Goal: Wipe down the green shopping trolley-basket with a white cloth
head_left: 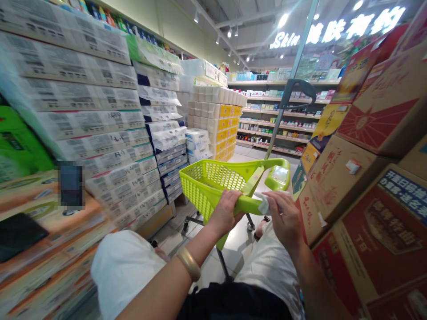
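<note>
A lime-green shopping cart (196,191) with a perforated basket stands on wheeled legs between my knees. My left hand (227,208) is closed around the cart's green handle (248,205). On the handle's right end, my right hand (283,214) pinches a white wipe (263,204) that is pressed against the green plastic. Just beyond that hand, a green rounded part with a clear panel (279,176) joins the cart's frame. Nothing can be made out inside the basket.
Stacked tissue packs (93,106) rise on the left, above orange packs (76,222) with a dark flat object (20,235) on top. Cardboard cartons (333,178) are piled close on the right. A grey pole with a hooked handle (296,91) stands ahead, before stocked shelves (263,106).
</note>
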Demonstrator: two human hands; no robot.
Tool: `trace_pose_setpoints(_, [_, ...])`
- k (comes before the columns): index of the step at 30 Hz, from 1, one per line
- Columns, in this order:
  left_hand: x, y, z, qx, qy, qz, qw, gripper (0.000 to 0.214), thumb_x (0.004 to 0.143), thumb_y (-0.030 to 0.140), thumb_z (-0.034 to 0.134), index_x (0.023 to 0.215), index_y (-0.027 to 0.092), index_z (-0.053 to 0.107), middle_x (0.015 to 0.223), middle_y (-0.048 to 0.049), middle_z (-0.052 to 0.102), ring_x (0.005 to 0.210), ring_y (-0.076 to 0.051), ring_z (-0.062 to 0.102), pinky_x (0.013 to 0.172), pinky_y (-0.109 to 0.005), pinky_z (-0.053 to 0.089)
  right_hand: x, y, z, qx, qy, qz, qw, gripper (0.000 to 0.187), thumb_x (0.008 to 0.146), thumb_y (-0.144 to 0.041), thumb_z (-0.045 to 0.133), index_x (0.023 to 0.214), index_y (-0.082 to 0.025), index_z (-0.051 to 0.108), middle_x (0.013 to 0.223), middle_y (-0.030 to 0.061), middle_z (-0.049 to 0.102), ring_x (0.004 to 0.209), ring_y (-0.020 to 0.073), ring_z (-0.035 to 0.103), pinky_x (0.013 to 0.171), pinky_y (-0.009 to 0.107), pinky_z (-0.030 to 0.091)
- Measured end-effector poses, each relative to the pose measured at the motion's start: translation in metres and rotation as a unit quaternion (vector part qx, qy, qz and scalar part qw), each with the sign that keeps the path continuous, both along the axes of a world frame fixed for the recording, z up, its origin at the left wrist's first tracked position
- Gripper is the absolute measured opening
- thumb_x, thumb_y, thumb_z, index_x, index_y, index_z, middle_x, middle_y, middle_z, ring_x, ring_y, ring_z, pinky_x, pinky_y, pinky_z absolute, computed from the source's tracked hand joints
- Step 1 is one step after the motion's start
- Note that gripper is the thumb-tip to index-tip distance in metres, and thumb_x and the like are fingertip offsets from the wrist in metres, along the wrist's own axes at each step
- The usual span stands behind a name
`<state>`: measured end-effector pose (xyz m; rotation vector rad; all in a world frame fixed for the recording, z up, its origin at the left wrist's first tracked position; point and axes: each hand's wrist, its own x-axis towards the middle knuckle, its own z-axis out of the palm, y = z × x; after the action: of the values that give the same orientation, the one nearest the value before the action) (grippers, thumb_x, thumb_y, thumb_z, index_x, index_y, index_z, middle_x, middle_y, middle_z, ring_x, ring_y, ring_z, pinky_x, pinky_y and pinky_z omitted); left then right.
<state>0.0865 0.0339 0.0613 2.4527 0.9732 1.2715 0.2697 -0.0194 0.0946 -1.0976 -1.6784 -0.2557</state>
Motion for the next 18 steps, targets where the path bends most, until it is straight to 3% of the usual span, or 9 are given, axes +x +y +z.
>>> trace_pose_setpoints(3, [0.0,-0.001,0.0,-0.001,-0.002,0.004,1.0,0.038,0.08,0.027,0.062,0.116,0.02,0.049,0.117,-0.0093,0.059,0.113,-0.026,0.052,0.112,-0.055,0.025,-0.002,0.0,-0.005,0.027,0.053,-0.004,0.998,0.027,0.096,-0.027,0.042,0.098,-0.021,0.069,0.097,0.0064,0.068,0.099,0.0203,0.06,0.092,0.038,0.046])
trace_pose_setpoints(8, [-0.002,-0.003,0.001,-0.005,-0.012,0.008,1.0,0.035,0.084,0.034,0.058,0.114,0.02,0.048,0.114,-0.0097,0.059,0.111,-0.026,0.053,0.112,-0.056,0.024,-0.033,-0.006,-0.004,0.029,-0.065,-0.058,0.996,0.021,0.094,-0.023,0.049,0.102,-0.023,0.068,0.1,0.0043,0.07,0.099,0.0202,0.059,0.096,0.039,0.039])
trace_pose_setpoints(12, [-0.01,-0.002,0.001,-0.005,-0.019,0.003,1.0,0.037,0.083,0.037,0.058,0.114,0.021,0.049,0.114,-0.0086,0.059,0.111,-0.025,0.054,0.112,-0.054,0.024,-0.027,-0.006,0.002,0.013,-0.132,-0.007,0.991,0.022,0.094,-0.023,0.051,0.109,-0.025,0.067,0.105,0.0035,0.07,0.098,0.0185,0.06,0.093,0.035,0.04])
trace_pose_setpoints(15, [-0.013,-0.001,0.0,-0.005,-0.019,0.0,1.0,0.038,0.08,0.035,0.062,0.113,0.02,0.05,0.114,-0.0082,0.06,0.111,-0.024,0.055,0.113,-0.053,0.025,-0.01,-0.003,0.002,0.006,-0.104,0.05,0.993,0.022,0.095,-0.024,0.05,0.109,-0.024,0.066,0.105,0.0039,0.069,0.098,0.018,0.061,0.09,0.034,0.043])
trace_pose_setpoints(18, [-0.011,-0.002,-0.001,-0.002,-0.017,0.005,1.0,0.037,0.08,0.031,0.062,0.114,0.02,0.05,0.115,-0.0086,0.06,0.112,-0.024,0.054,0.113,-0.053,0.025,-0.008,-0.001,-0.002,0.017,-0.017,0.05,0.998,0.021,0.095,-0.022,0.047,0.104,-0.022,0.066,0.1,0.0055,0.068,0.098,0.0188,0.06,0.09,0.035,0.045])
